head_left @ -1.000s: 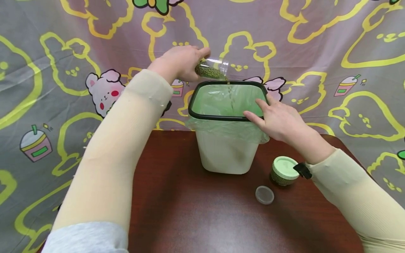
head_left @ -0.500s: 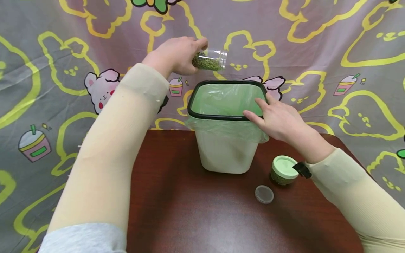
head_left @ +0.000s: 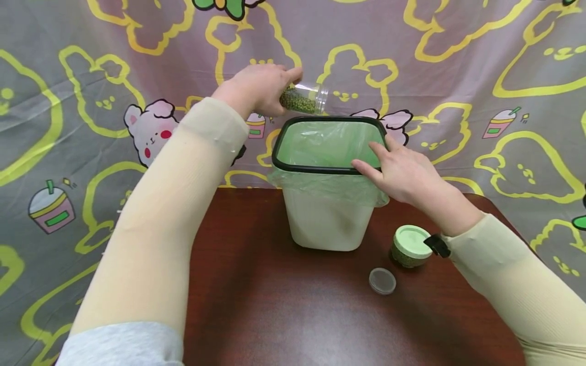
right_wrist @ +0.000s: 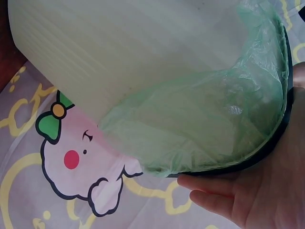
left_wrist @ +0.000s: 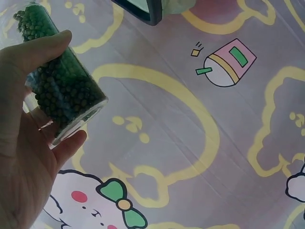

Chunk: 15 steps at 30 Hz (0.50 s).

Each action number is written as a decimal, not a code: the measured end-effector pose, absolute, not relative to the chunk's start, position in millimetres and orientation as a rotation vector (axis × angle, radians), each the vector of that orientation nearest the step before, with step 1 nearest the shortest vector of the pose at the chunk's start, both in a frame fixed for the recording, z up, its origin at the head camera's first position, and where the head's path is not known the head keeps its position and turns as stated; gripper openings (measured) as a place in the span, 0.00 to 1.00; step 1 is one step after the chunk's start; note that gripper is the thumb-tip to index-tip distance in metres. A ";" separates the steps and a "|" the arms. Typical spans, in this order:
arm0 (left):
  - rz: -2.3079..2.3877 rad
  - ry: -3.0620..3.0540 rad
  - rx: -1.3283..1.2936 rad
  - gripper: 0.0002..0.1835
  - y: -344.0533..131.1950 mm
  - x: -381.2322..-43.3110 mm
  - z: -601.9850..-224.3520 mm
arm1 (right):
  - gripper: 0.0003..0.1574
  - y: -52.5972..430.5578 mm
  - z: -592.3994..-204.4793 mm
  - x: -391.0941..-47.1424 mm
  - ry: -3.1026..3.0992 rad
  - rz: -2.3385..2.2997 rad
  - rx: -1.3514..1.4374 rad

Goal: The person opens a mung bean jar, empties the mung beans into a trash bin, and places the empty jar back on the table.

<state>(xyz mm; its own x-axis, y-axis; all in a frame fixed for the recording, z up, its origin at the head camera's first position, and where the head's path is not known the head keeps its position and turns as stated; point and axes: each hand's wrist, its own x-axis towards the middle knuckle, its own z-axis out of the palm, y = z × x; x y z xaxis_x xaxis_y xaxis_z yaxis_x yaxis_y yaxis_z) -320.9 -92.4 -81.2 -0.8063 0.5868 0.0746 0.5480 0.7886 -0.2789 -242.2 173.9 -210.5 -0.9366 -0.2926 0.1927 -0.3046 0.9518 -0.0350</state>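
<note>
Beyond the trash can's left rim, my left hand [head_left: 261,89] grips a clear plastic jar [head_left: 305,96] by its base end. It lies nearly on its side, its open mouth to the right above the rim. Green mung beans [left_wrist: 69,90] fill the lower part of the jar. The white trash can [head_left: 329,221] has a black rim [head_left: 316,169] and a thin green bag [head_left: 339,185] folded over its edge. My right hand [head_left: 405,170] rests on the rim's right corner with fingers extended, some of them along the outside in the right wrist view.
Right of the trash can, a small round container [head_left: 410,249] with a pale green lid stands on the dark wooden table [head_left: 293,305]. A clear round lid [head_left: 382,281] lies in front of it. A patterned cloth [head_left: 458,51] hangs behind the table.
One second ago, beans were falling from the jar into the trash can. My left hand then raised and levelled the jar, and has since lowered it. The right hand stays put.
</note>
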 end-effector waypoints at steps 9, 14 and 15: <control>0.444 -2.835 -0.914 0.32 -94.3 -322.7 -85.9 | 0.57 176.3 -211.2 -243.1 -2.902 0.099 0.462; 0.467 -2.871 -0.912 0.35 -94.7 -324.9 -90.0 | 0.57 176.4 -210.5 -243.1 -2.915 0.093 0.463; 0.462 -2.873 -0.914 0.35 -95.1 -325.3 -90.5 | 0.57 176.4 -210.7 -243.2 -2.918 0.093 0.463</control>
<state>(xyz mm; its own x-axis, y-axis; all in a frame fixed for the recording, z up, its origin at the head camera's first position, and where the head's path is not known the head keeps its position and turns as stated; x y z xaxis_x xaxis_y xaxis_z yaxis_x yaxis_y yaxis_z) -325.3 -95.1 -90.5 -0.8167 0.5770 -0.0049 0.5494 0.7750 -0.3122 -243.2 176.4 -210.7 -0.9342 -0.3011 0.1914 -0.3126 0.9493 -0.0324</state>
